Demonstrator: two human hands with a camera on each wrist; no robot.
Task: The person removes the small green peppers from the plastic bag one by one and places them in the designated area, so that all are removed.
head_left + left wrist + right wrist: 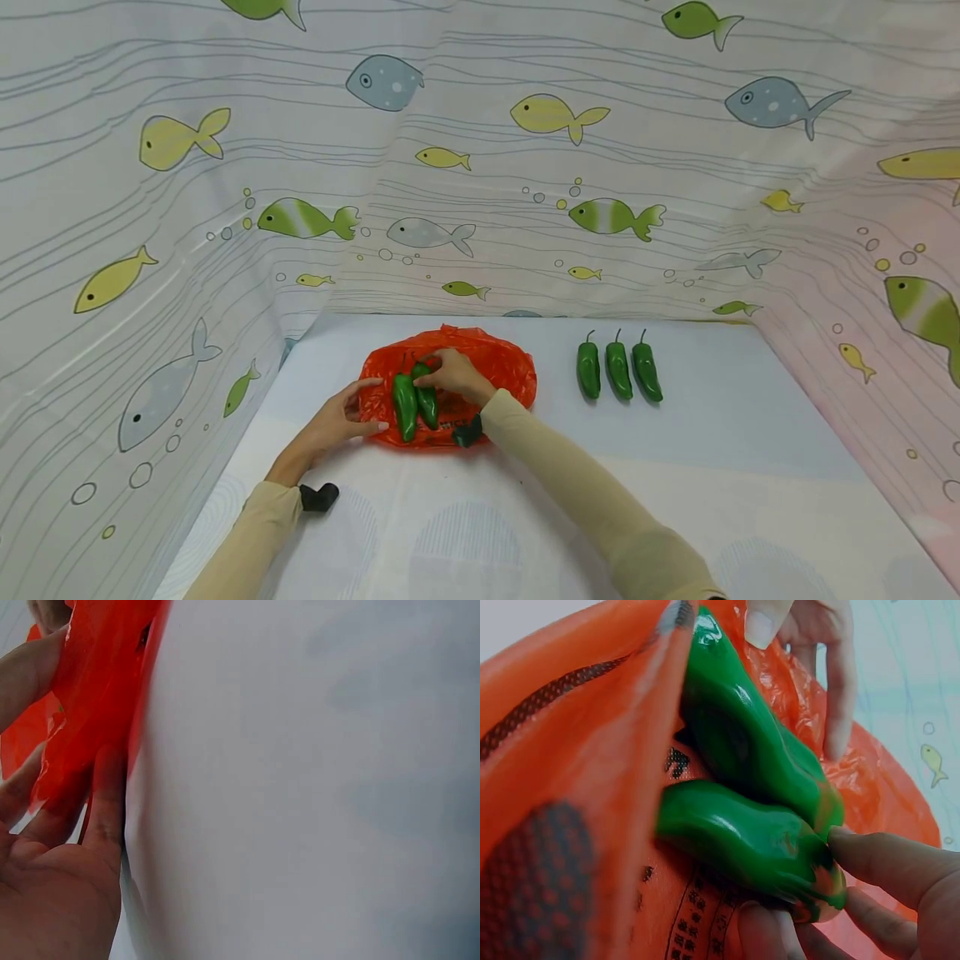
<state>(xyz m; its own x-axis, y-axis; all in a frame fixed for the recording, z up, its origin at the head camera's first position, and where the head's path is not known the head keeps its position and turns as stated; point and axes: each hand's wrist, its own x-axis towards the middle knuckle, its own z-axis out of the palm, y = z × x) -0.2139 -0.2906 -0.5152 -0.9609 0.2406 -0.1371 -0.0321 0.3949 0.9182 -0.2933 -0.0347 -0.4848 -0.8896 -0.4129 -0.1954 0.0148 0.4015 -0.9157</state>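
Observation:
A red plastic bag [480, 358] with dark print lies spread open on the table. Two glossy green peppers rest side by side on it, the left pepper [405, 408] and the right pepper [426, 400]. My right hand [453, 375] pinches the right pepper near its stem end; in the right wrist view that pepper [735, 832] has fingers and thumb around its end. At the bag's left edge, my left hand [337, 421] holds the plastic, with some fingers [109, 787] showing behind the red film in the left wrist view.
Three more green peppers [618, 369] stand in a row on the white-covered table [675, 450], right of the bag. A fish-patterned curtain [480, 183] hangs behind and along both sides. Dark straps [318, 497] sit at the wrists.

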